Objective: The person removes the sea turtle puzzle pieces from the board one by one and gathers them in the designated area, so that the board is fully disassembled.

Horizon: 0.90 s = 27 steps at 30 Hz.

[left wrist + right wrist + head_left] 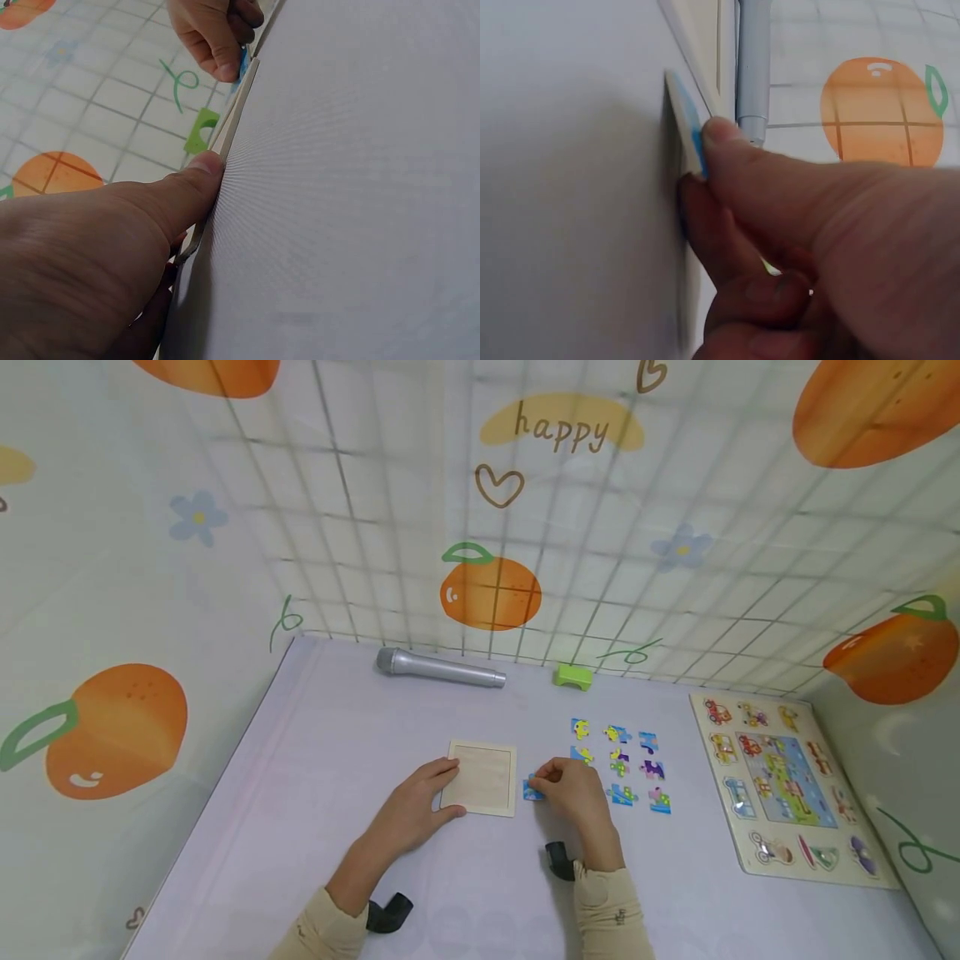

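A square wooden puzzle tray (480, 778) with a raised rim lies bare on the table. My left hand (408, 810) holds it by the left side, thumb near the lower corner and fingers at the upper one. In the left wrist view the thumb (201, 166) presses the tray's edge. Just right of the tray, my right hand (576, 793) pinches a blue jigsaw piece (531, 792) between thumb and finger. The right wrist view shows this piece (686, 124) tilted, close to the tabletop. Several other jigsaw pieces (619, 762) lie in loose rows beyond the right hand.
A silver toy microphone (442, 669) and a green block (573, 677) lie along the back edge by the printed curtain. On the right lies a larger wooden vehicle puzzle board (795, 785). Black wrist mounts (390, 913) stick out beside both sleeves.
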Each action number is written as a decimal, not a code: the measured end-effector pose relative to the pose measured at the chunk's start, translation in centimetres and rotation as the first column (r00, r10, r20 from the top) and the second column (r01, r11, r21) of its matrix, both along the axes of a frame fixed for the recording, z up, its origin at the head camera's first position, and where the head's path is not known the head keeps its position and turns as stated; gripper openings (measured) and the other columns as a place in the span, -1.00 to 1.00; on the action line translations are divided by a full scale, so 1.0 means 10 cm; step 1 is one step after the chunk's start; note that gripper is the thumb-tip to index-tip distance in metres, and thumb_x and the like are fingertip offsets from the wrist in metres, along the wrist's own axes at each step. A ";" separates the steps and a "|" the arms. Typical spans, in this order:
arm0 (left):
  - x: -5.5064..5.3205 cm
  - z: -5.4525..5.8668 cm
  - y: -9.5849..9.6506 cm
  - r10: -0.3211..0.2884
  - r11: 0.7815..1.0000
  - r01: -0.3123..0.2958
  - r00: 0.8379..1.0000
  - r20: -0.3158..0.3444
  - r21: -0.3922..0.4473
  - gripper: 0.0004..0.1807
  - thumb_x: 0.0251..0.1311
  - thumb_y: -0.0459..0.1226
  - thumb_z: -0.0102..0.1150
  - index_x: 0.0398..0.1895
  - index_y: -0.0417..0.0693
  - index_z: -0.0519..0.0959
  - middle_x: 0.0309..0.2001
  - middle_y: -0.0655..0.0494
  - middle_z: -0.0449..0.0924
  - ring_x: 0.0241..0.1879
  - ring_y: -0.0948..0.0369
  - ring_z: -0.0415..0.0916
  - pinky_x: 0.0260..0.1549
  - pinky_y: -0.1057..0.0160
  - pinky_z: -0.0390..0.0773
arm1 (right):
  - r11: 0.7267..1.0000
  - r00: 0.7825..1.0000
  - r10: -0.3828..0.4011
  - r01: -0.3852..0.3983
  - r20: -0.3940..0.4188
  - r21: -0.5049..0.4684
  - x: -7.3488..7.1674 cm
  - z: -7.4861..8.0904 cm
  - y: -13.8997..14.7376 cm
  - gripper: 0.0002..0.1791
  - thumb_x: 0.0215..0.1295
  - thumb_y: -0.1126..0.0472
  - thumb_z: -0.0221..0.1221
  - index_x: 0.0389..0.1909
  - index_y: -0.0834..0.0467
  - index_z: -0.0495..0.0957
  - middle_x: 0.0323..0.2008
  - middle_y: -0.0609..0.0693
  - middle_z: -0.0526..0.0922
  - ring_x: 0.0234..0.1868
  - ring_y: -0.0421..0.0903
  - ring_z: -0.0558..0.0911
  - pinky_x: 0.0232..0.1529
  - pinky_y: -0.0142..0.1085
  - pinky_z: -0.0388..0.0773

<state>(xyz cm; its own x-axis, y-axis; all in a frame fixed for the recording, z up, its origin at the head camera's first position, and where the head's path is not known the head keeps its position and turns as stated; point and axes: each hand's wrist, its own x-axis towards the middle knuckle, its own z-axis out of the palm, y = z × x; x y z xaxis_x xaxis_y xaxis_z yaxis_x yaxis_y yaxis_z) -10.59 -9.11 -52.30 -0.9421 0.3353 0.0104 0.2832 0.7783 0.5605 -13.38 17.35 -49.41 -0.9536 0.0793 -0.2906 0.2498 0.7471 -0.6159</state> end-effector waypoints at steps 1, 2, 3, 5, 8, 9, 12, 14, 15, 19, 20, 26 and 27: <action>0.00 0.00 0.00 -0.001 1.000 0.001 1.000 -0.001 0.002 -0.20 0.16 -0.01 0.46 0.40 -0.20 0.46 0.49 0.09 0.37 0.50 0.06 0.31 0.42 0.06 0.42 | 1.000 1.000 0.000 0.000 -0.001 0.005 0.00 0.00 0.02 -0.83 0.24 0.07 0.42 -0.37 0.07 0.68 -0.39 -0.05 0.68 -0.37 -0.10 0.53 -0.43 -0.35 0.40; 0.00 0.00 0.00 -0.001 1.000 0.001 1.000 -0.003 0.004 -0.20 0.16 -0.01 0.46 0.40 -0.20 0.46 0.49 0.09 0.37 0.49 0.06 0.31 0.42 0.06 0.42 | 1.000 1.000 -0.001 0.001 -0.002 0.007 0.00 0.00 0.03 -0.83 0.24 0.07 0.42 -0.36 0.07 0.68 -0.39 -0.04 0.68 -0.36 -0.10 0.53 -0.43 -0.35 0.40; 0.00 0.00 0.00 -0.002 1.000 0.002 1.000 -0.003 0.005 -0.20 0.16 -0.01 0.46 0.40 -0.20 0.46 0.49 0.09 0.37 0.49 0.06 0.31 0.42 0.06 0.42 | 1.000 1.000 -0.004 0.004 -0.002 0.009 0.00 0.00 0.05 -0.83 0.24 0.07 0.42 -0.36 0.08 0.68 -0.38 -0.04 0.69 -0.36 -0.10 0.53 -0.42 -0.35 0.41; 0.00 0.00 0.00 -0.001 1.000 0.001 1.000 -0.003 0.006 -0.20 0.16 -0.01 0.46 0.41 -0.20 0.46 0.49 0.08 0.37 0.49 0.05 0.31 0.42 0.05 0.42 | 1.000 1.000 -0.009 0.009 0.000 0.012 0.01 0.01 0.09 -0.82 0.24 0.07 0.42 -0.35 0.08 0.68 -0.37 -0.03 0.69 -0.36 -0.09 0.54 -0.42 -0.35 0.41; 0.01 0.01 0.00 -0.001 1.000 0.001 1.000 -0.006 0.005 -0.20 0.16 -0.01 0.46 0.40 -0.20 0.46 0.48 0.08 0.38 0.49 0.05 0.31 0.42 0.05 0.43 | 1.000 1.000 -0.023 0.023 0.005 0.009 0.02 0.03 0.15 -0.82 0.25 0.08 0.42 -0.34 0.10 0.68 -0.36 -0.02 0.69 -0.35 -0.08 0.54 -0.42 -0.35 0.41; 0.01 0.01 0.00 0.000 1.000 0.000 1.000 -0.006 0.004 -0.20 0.16 -0.01 0.46 0.40 -0.20 0.46 0.48 0.08 0.38 0.49 0.05 0.31 0.42 0.05 0.42 | 1.000 1.000 -0.028 0.028 0.007 0.011 0.02 0.03 0.17 -0.82 0.25 0.08 0.42 -0.34 0.10 0.68 -0.36 -0.02 0.69 -0.34 -0.08 0.53 -0.42 -0.35 0.41; 0.01 0.02 0.00 0.001 1.000 -0.001 1.000 -0.008 0.003 -0.20 0.16 -0.01 0.46 0.40 -0.20 0.46 0.48 0.07 0.38 0.49 0.05 0.31 0.42 0.05 0.42 | 0.999 0.999 -0.042 0.042 0.017 0.013 0.02 0.05 0.23 -0.82 0.27 0.08 0.41 -0.32 0.11 0.68 -0.35 0.00 0.68 -0.34 -0.08 0.53 -0.42 -0.35 0.40; 0.01 0.02 0.00 0.000 1.000 0.000 1.000 -0.006 0.004 -0.20 0.16 -0.01 0.46 0.40 -0.21 0.46 0.48 0.07 0.38 0.49 0.05 0.31 0.42 0.05 0.42 | 0.999 0.998 -0.049 0.048 0.025 0.020 0.03 0.06 0.26 -0.81 0.28 0.08 0.40 -0.31 0.12 0.68 -0.35 0.00 0.67 -0.34 -0.07 0.52 -0.42 -0.35 0.40; 0.01 0.03 0.00 0.000 1.000 0.000 1.000 -0.004 0.005 -0.20 0.16 -0.01 0.46 0.40 -0.21 0.46 0.48 0.07 0.38 0.50 0.05 0.30 0.43 0.05 0.42 | 0.998 0.998 -0.052 0.052 0.028 0.021 0.03 0.06 0.28 -0.82 0.28 0.09 0.40 -0.31 0.12 0.68 -0.35 0.00 0.67 -0.33 -0.07 0.53 -0.42 -0.35 0.40; 0.01 0.03 0.00 -0.001 1.000 0.001 1.000 -0.004 0.006 -0.20 0.16 -0.01 0.45 0.40 -0.21 0.46 0.49 0.07 0.37 0.50 0.05 0.30 0.43 0.05 0.41 | 0.998 0.998 -0.056 0.055 0.025 0.032 0.03 0.07 0.36 -0.82 0.29 0.10 0.38 -0.30 0.14 0.68 -0.34 0.02 0.67 -0.32 -0.07 0.54 -0.42 -0.34 0.40; 0.01 0.03 0.00 -0.001 1.000 0.001 1.000 -0.006 0.005 -0.20 0.16 -0.01 0.45 0.40 -0.21 0.46 0.49 0.07 0.37 0.50 0.05 0.30 0.43 0.05 0.41 | 0.998 0.998 -0.054 0.054 0.023 0.036 0.04 0.08 0.37 -0.82 0.29 0.09 0.38 -0.30 0.14 0.68 -0.34 0.02 0.68 -0.31 -0.07 0.54 -0.42 -0.34 0.40; 0.01 0.02 0.00 0.002 1.000 -0.002 1.000 -0.009 0.000 -0.20 0.16 -0.01 0.46 0.41 -0.19 0.46 0.49 0.08 0.37 0.50 0.06 0.30 0.43 0.06 0.41 | 0.997 0.998 -0.054 0.051 0.035 0.058 0.04 0.08 0.44 -0.80 0.30 0.07 0.37 -0.31 0.13 0.67 -0.33 0.01 0.67 -0.32 -0.06 0.53 -0.42 -0.34 0.38; 0.01 0.01 0.00 0.002 1.000 -0.002 1.000 -0.008 0.001 -0.20 0.16 0.00 0.45 0.41 -0.19 0.46 0.49 0.08 0.37 0.50 0.06 0.30 0.43 0.06 0.41 | 0.997 0.998 -0.057 0.054 0.039 0.059 0.04 0.08 0.45 -0.80 0.30 0.07 0.37 -0.31 0.13 0.66 -0.33 0.01 0.67 -0.32 -0.06 0.53 -0.42 -0.34 0.37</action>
<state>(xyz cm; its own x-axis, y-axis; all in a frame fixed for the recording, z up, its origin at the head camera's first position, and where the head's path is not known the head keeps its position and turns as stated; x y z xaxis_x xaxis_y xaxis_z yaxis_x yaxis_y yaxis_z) -10.53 -9.09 -52.16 -0.9427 0.3333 0.0177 0.2858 0.7785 0.5588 -12.97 21.82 -48.60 -0.9347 0.1496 -0.3223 0.3158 0.7656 -0.5605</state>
